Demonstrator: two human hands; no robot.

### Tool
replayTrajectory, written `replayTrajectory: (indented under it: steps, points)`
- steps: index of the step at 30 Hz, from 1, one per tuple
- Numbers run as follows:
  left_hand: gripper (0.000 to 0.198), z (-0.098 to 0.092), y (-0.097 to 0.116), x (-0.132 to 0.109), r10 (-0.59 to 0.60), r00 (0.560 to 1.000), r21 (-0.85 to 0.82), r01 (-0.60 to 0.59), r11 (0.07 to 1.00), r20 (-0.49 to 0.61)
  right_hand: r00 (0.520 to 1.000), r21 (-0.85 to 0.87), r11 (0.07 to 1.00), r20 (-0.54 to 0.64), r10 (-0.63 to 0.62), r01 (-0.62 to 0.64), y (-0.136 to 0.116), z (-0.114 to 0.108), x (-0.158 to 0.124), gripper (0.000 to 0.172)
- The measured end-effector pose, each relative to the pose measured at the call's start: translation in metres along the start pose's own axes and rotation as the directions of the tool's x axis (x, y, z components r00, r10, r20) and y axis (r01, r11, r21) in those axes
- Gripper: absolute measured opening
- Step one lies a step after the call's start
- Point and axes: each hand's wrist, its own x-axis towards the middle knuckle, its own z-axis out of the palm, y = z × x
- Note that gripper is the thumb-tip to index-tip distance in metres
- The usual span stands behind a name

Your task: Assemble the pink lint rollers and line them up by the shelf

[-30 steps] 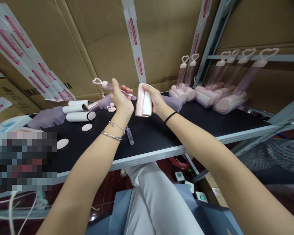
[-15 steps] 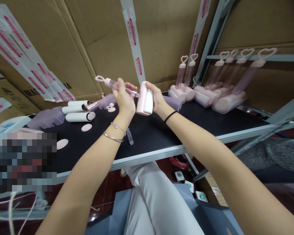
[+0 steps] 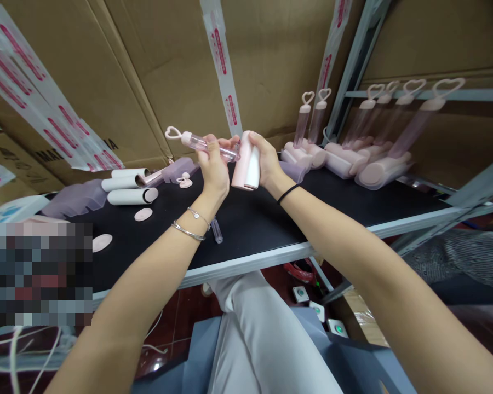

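Observation:
My left hand [image 3: 215, 169] is closed around a clear pink tube [image 3: 199, 143] that carries a heart-shaped loop cap [image 3: 173, 133] at its outer end. The tube lies tilted, its other end against or very near a pink-and-white cylindrical case [image 3: 245, 164]. My right hand [image 3: 267, 158] grips that case from the right side and keeps it nearly upright above the black work surface [image 3: 267, 219]. Below my left wrist, a small clear tube [image 3: 217, 230] rests on the surface. Whether the pink tube touches the case is hard to make out.
White cylinders [image 3: 127, 196], a pink oval disc [image 3: 143, 214] and purple trays [image 3: 76, 200] lie at left. Several heart-topped tubes [image 3: 419, 126] stand in pink cases [image 3: 378, 169] at right. Cardboard boxes [image 3: 168, 65] rise behind; the metal shelf edge [image 3: 246, 260] runs in front.
Both hands have shifted slightly right with the tube and the case. The heart-shaped loop now shows more face-on, and the case has turned a little in my right hand.

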Motion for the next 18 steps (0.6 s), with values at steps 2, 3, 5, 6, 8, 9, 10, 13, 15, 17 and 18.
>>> replayTrajectory:
  steps: [2, 3, 5, 6, 8, 9, 10, 13, 15, 17, 18]
  points:
    - [0.017, -0.002, -0.004, 0.0, -0.01, 1.0, 0.02, 0.01, 1.0, 0.008, 0.998, 0.037, 0.999, -0.05, -0.038, 0.04, -0.001, 0.0, 0.0, 0.038]
    - [0.017, -0.003, -0.006, 0.0, -0.01, 1.0, 0.021, 0.009, 1.0, 0.011, 0.996, 0.051, 0.997, -0.073, -0.052, 0.056, -0.001, 0.0, 0.0, 0.038]
    - [0.016, -0.004, -0.008, 0.0, 0.002, 1.0, 0.008, -0.002, 1.0, 0.022, 0.994, 0.047, 0.997, -0.089, -0.055, 0.059, 0.001, 0.0, 0.001, 0.036]
    - [0.015, -0.004, -0.009, 0.0, 0.011, 1.0, -0.004, -0.011, 1.0, 0.03, 0.994, 0.042, 0.997, -0.094, -0.057, 0.061, 0.003, 0.0, 0.001, 0.035]
    - [0.012, -0.002, -0.01, 0.0, 0.029, 0.998, -0.031, -0.028, 0.999, 0.05, 0.994, 0.049, 0.997, -0.096, -0.06, 0.065, 0.005, 0.0, 0.002, 0.031]
    - [0.012, -0.001, -0.009, 0.0, 0.032, 0.998, -0.039, -0.03, 0.999, 0.061, 0.994, 0.059, 0.996, -0.096, -0.056, 0.061, 0.006, 0.0, 0.002, 0.029]
    - [0.011, 0.0, -0.009, -0.001, 0.027, 0.997, -0.04, -0.024, 0.999, 0.066, 0.994, 0.076, 0.996, -0.099, -0.047, 0.055, 0.007, 0.0, 0.002, 0.026]
    - [0.011, 0.002, -0.009, -0.003, -0.013, 0.999, -0.041, 0.015, 0.999, 0.046, 0.995, 0.098, 0.994, -0.099, -0.028, 0.038, 0.007, 0.0, 0.004, 0.023]
    - [0.01, 0.002, -0.014, -0.006, -0.065, 0.997, -0.036, 0.066, 0.997, 0.045, 0.994, 0.028, 0.997, -0.086, -0.074, 0.077, 0.005, -0.001, 0.007, 0.025]
    - [0.01, 0.0, -0.022, -0.011, -0.153, 0.983, 0.0, 0.154, 0.988, 0.099, 0.982, -0.118, 0.978, -0.058, -0.18, 0.172, 0.001, -0.005, 0.013, 0.032]
    - [0.013, 0.0, -0.026, -0.013, -0.204, 0.97, 0.028, 0.202, 0.979, 0.133, 0.972, -0.199, 0.955, -0.035, -0.23, 0.219, -0.001, -0.009, 0.016, 0.036]
